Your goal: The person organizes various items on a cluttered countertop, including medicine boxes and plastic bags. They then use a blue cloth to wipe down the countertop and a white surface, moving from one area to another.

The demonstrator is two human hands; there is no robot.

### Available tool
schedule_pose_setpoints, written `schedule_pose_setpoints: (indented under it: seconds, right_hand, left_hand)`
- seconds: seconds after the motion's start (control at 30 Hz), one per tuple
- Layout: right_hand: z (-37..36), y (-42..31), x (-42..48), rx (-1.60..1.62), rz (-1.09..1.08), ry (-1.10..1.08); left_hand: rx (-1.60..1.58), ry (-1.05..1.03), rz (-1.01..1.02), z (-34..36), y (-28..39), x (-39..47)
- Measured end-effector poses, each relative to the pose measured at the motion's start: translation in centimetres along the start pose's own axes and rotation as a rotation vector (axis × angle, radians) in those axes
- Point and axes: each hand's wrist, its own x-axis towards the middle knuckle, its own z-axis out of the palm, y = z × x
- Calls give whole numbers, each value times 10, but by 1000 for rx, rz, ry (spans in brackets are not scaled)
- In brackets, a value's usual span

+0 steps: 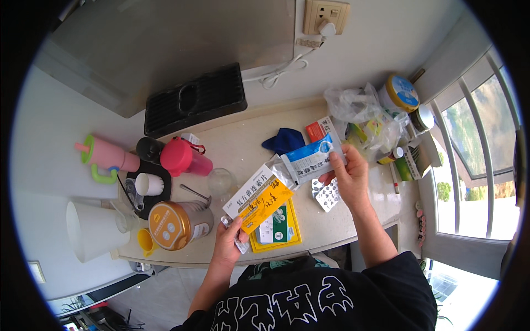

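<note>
My left hand (pixel 228 245) grips a yellow and white medicine box (pixel 258 198) by its near corner, together with a foil blister strip (pixel 241 244). Handwriting marks the box. Between thumb and fingers of my right hand (pixel 350 173) is a blue and silver sachet (pixel 314 160). A clear plastic or foil wrapper (pixel 285 173) shows between box and sachet; which hand holds it I cannot tell. Blister packs of tablets (pixel 328 196) lie on the counter beneath my right hand. Below the box, a green and white packet (pixel 275 225) rests on a yellow tray (pixel 299 240).
Left are a lidded tin (pixel 174 225), pink bottle (pixel 186 159), pink tumbler (pixel 112 156), white paper cup (pixel 149 184), yellow cup (pixel 147 241) and white container (pixel 91 231). A blue cloth (pixel 285 141), red box (pixel 319 130), plastic bags (pixel 364 111) and brown bottle (pixel 387 158) stand farther back.
</note>
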Motion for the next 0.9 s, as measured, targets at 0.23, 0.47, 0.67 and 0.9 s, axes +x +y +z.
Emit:
schedule_pose_setpoints:
  seconds: [0.23, 0.47, 0.67, 0.9]
  right_hand:
    - [3, 4, -14, -79, 65, -21]
    - [2, -1, -28, -174, 162, -204]
    - [-15, -14, -31, -393, 101, -291]
    - [15, 2, -50, -572, -49, -283]
  left_hand:
    - [32, 9, -8, 5, -4, -1]
    - [97, -21, 27, 3, -11, -2]
    - [185, 9, 93, 2, -2, -5]
    - [121, -34, -9, 1, -20, 0]
